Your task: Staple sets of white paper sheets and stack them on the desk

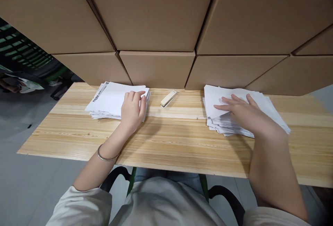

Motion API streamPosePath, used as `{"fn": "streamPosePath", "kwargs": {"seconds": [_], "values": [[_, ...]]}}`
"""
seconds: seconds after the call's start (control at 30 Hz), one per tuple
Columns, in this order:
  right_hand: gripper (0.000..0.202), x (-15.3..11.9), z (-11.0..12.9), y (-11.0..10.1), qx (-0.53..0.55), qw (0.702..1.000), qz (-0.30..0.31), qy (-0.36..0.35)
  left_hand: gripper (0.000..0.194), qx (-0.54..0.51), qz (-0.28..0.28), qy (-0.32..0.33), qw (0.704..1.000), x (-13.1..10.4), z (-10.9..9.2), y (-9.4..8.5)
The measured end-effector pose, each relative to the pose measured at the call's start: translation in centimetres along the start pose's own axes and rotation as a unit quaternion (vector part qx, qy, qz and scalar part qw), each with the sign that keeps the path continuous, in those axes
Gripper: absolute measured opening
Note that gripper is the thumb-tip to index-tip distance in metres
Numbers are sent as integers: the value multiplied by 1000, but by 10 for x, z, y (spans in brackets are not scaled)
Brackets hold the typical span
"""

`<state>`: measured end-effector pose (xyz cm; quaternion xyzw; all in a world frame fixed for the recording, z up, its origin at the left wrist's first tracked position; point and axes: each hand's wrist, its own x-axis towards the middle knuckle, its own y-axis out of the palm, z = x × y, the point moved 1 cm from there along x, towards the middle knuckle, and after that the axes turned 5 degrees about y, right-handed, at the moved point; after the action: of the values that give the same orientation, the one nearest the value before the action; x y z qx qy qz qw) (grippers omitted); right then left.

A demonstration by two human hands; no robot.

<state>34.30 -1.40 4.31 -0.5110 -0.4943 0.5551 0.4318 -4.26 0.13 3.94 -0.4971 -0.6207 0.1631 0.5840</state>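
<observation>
A stack of white paper sheets (111, 96) lies at the left of the wooden table, with dark print along its left and lower edges. My left hand (133, 108) is at the right side of this stack, fingers loosely bent and apart, holding nothing that shows. To the right is a second, messier paper stack (270, 111) with uneven edges. Over it my right hand (240, 111) spreads its fingers, palm down, touching or just above the top sheet. Between the stacks, a cream stapler (169, 98) lies at an angle, apart from both hands.
Brown cardboard boxes (156, 68) form a wall along the back of the wooden table (166, 146). A black chair armrest (229, 200) shows below the front edge. At far left, beyond the table, are a green-and-black slatted object (23, 49) and part of another person's hand (9, 84).
</observation>
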Motion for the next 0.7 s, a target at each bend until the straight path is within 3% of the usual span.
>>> {"fn": "streamPosePath", "kwargs": {"seconds": [0.13, 0.23, 0.37, 0.47, 0.57, 0.63, 0.7], "values": [[60, 5, 3, -5, 34, 993, 114, 24, 44, 93, 66, -40, 993, 0, 7, 7], [55, 7, 6, -11, 67, 988, 137, 37, 50, 138, 126, -78, 979, -3, 12, 11], [43, 11, 11, -12, 92, 993, 64, 29, 53, 144, 184, -121, 965, -4, 15, 12], [36, 15, 22, -10, 99, 993, -62, -3, 50, 124, 205, -120, 963, -1, 17, 7], [35, 16, 43, -12, 125, 975, -179, -48, 44, 87, 215, -124, 965, 5, 18, -1], [33, 14, 62, -13, 175, 962, -195, -73, 38, 70, 199, -136, 968, 8, 19, -8], [33, 10, 82, -13, 263, 950, -141, -90, 35, 57, 164, -143, 974, 10, 18, -14]]}}
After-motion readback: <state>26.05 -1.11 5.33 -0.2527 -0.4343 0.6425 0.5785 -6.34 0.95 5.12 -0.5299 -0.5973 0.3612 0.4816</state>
